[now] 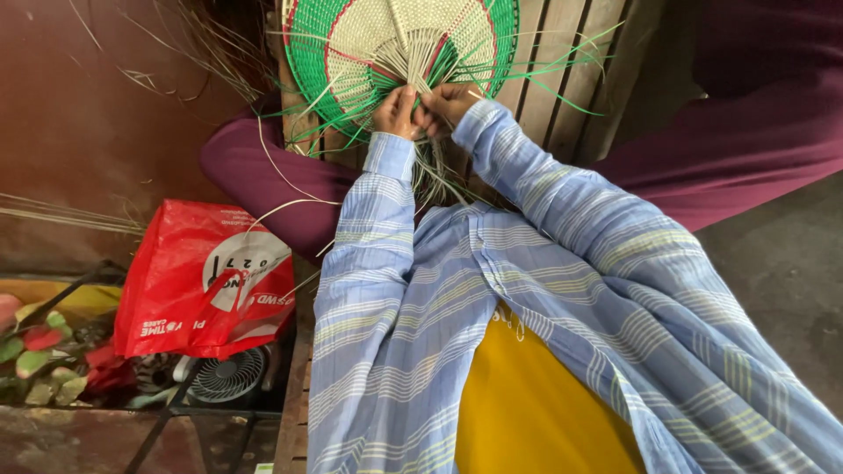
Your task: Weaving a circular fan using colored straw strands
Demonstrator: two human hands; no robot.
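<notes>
We've got left hand and right hand both pinched on the woven fan's loose center strands, keeping them taut.

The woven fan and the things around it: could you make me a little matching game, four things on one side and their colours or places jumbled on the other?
Things:
1. woven fan
2. plastic bag
3. small fan grille
4. shirt sleeves

Descriptions:
A. white and round, low at the left, just below the bag
B. green rim with a red line and a pale centre, at the top
C. blue with pale stripes
D. red, at the left beside the person's arm

Pairs: 1-B, 2-D, 3-A, 4-C

Both hands, left hand and right hand, grip the pale strands at the woven fan's base.
</notes>
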